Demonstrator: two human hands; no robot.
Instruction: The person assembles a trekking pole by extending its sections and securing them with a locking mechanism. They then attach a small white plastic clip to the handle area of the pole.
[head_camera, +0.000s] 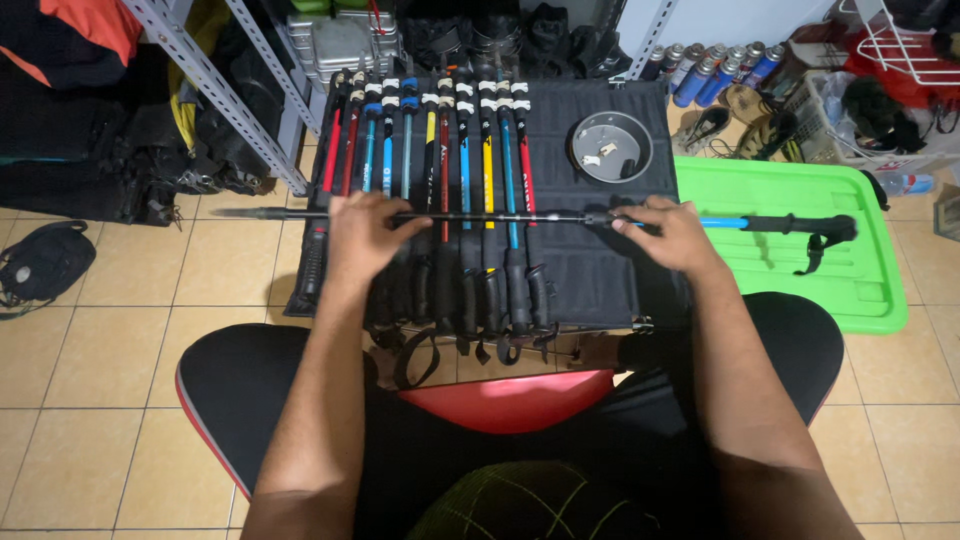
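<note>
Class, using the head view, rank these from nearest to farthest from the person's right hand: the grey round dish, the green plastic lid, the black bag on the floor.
From the right hand:
1. Grey round dish, just above it.
2. Green plastic lid, to its right.
3. Black bag, far left on the floor.

A storeroom for outdoor gear, probably a rental or repair shop's back room. Folded trekking poles (430, 140) lie in a row on a black mat (600, 270) over a tiled floor (130, 330). Metal shelving (215, 85), gas canisters (715, 68) and dark bags (45, 262) crowd the edges.

Bare mat (590, 270) between pole row (440, 160) and green lid (800, 200); round dish (611, 147) beyond.
</note>
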